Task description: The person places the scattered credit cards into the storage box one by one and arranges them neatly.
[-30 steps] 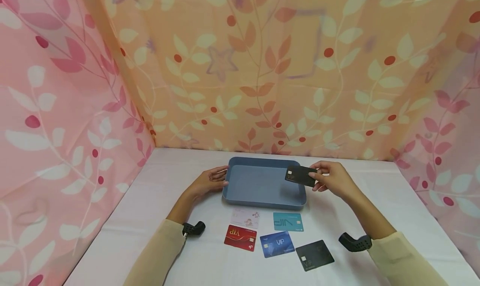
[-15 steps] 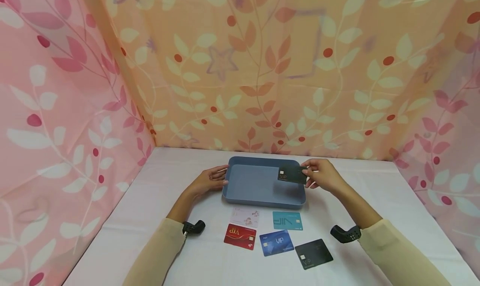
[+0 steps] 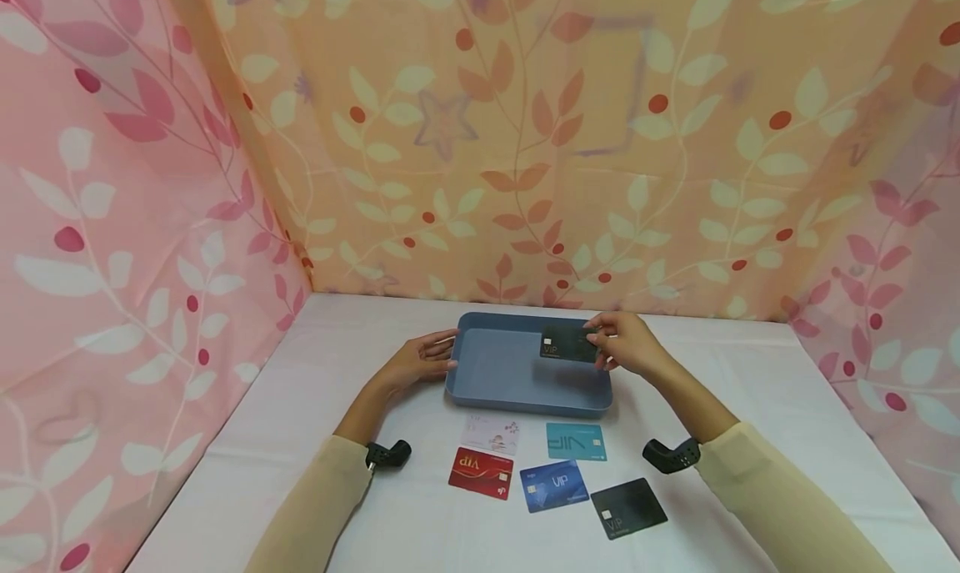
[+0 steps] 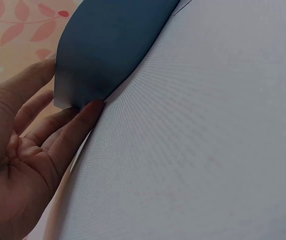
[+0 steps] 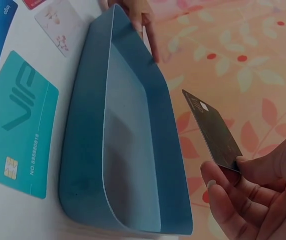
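My right hand point(image 3: 628, 344) pinches a black VIP card point(image 3: 564, 344) by its right end, thumb on top. The card hovers over the right part of a shallow blue-grey tray point(image 3: 495, 404); in the right wrist view a gap shows between the card point(image 5: 214, 132) and the tray point(image 5: 85, 125). At the tray's left end, my left hand point(image 3: 414, 364) touches the outer wall with extended fingers, as the left wrist view also shows on the tray's side point(image 4: 110, 45). No card lies in the tray.
In front of the tray lie several cards on the white table point(image 3: 337, 506): a pale floral one point(image 3: 491, 436), a red VIP one point(image 3: 481, 474), a teal one point(image 3: 576, 442), a blue one point(image 3: 554, 486) and another black one point(image 3: 628, 509). Patterned cloth point(image 3: 517, 139) hangs behind.
My right hand has moved left with the black card, from over the tray's right edge to further inside it. The left hand and the cards on the table have stayed in place.
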Available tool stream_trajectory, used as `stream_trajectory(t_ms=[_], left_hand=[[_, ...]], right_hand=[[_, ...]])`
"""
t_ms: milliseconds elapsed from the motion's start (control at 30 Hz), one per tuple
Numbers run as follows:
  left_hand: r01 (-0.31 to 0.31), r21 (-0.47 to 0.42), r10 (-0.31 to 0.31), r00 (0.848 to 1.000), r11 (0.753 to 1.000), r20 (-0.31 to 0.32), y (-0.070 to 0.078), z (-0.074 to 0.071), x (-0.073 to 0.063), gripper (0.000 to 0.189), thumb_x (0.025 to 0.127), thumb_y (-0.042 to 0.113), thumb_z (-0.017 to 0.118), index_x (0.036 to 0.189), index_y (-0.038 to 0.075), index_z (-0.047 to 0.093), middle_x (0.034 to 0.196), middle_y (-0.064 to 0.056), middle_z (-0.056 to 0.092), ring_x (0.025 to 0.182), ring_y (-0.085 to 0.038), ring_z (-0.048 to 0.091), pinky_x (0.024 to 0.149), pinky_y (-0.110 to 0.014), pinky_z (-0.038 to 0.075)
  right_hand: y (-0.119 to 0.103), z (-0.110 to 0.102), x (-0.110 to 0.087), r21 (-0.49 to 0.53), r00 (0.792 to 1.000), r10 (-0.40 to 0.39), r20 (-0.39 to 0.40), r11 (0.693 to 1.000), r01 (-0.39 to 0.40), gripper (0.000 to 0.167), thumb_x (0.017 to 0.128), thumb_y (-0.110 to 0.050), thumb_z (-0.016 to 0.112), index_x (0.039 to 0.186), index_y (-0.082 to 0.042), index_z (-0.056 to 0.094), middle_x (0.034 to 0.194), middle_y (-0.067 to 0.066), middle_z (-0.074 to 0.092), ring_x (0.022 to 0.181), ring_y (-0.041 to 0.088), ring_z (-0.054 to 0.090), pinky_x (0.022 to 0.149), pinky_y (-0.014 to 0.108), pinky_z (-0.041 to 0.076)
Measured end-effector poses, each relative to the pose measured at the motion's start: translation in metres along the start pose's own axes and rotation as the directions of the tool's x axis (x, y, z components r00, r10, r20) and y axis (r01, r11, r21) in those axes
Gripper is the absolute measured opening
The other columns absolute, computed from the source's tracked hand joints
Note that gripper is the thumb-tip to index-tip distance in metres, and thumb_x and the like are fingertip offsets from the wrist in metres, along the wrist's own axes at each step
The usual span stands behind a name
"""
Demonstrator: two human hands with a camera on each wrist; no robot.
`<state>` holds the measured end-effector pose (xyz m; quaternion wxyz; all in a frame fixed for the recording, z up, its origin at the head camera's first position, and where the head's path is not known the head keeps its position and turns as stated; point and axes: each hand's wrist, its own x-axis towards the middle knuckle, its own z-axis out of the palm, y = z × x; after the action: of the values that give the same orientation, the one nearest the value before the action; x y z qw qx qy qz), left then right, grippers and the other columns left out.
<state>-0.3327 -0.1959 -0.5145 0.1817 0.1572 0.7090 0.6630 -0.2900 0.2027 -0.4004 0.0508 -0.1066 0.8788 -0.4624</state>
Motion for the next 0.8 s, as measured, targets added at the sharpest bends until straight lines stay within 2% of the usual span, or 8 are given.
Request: stream_trajectory(t_ms=[67,167,300,467,667,800], left_hand=[[0.002,-0.005,-0.002,1.000,1.000,0.001,0.000,0.001,0.000,0.072,0.092,0.005,0.075,0.155,0.011,0.043,0.159,-0.014,0.039,0.146,-0.029,0.038,0.098,-0.037,0.053],[0.001,-0.017,-0.001,1.000,1.000,0.006,0.001,0.001,0.000,0.072,0.092,0.004,0.074,0.156,0.011,0.042,0.159,-0.014,0.039,0.146,-0.029,0.038,0.098,-0.037,0.053],[0.008,-0.022,-0.008,1.000,1.000,0.004,0.003,0.001,-0.001,0.071,0.093,0.003,0.074,0.156,0.011,0.042,0.159,-0.014,0.039,0.146,-0.029,0.038,0.099,-0.038,0.053],[0.028,-0.012,-0.028,1.000,1.000,-0.002,0.005,0.001,0.000,0.071,0.092,0.006,0.075,0.155,0.013,0.043,0.159,-0.012,0.041,0.145,-0.028,0.040,0.099,-0.037,0.053],[0.026,-0.012,-0.026,1.000,1.000,-0.006,0.005,0.001,-0.001,0.071,0.092,0.005,0.075,0.156,0.012,0.042,0.159,-0.012,0.040,0.146,-0.028,0.039,0.099,-0.037,0.053],[0.027,-0.009,-0.028,1.000,1.000,-0.013,0.004,0.002,-0.001,0.070,0.092,0.005,0.074,0.155,0.014,0.044,0.158,-0.011,0.041,0.146,-0.027,0.039,0.099,-0.038,0.053]], right_hand=[[-0.001,0.002,0.002,-0.002,1.000,-0.010,0.008,1.000,0.010,0.026,0.099,0.000,0.061,0.122,0.013,0.062,0.086,0.022,0.072,0.062,0.040,0.070,0.053,0.037,0.060],[-0.004,0.005,0.005,-0.015,1.000,-0.024,0.019,1.000,0.024,0.026,0.098,0.000,0.062,0.121,0.013,0.063,0.076,0.018,0.071,0.058,0.033,0.070,0.053,0.039,0.060],[-0.007,0.010,0.011,-0.033,1.000,-0.017,0.026,0.999,0.018,0.026,0.099,-0.001,0.062,0.121,0.012,0.064,0.076,0.017,0.072,0.055,0.025,0.069,0.056,0.041,0.060],[-0.008,0.018,0.018,-0.030,0.999,0.005,0.033,1.000,-0.004,0.026,0.099,-0.001,0.062,0.122,0.012,0.064,0.075,0.018,0.071,0.057,0.028,0.070,0.054,0.036,0.059],[-0.006,0.029,0.030,-0.020,0.999,0.006,0.038,1.000,-0.005,0.026,0.099,0.000,0.062,0.121,0.013,0.064,0.080,0.025,0.071,0.060,0.034,0.070,0.057,0.044,0.061],[-0.004,0.036,0.036,0.014,0.999,0.013,0.050,1.000,-0.013,0.025,0.098,0.002,0.061,0.120,0.014,0.064,0.086,0.031,0.070,0.062,0.038,0.070,0.056,0.043,0.060]])
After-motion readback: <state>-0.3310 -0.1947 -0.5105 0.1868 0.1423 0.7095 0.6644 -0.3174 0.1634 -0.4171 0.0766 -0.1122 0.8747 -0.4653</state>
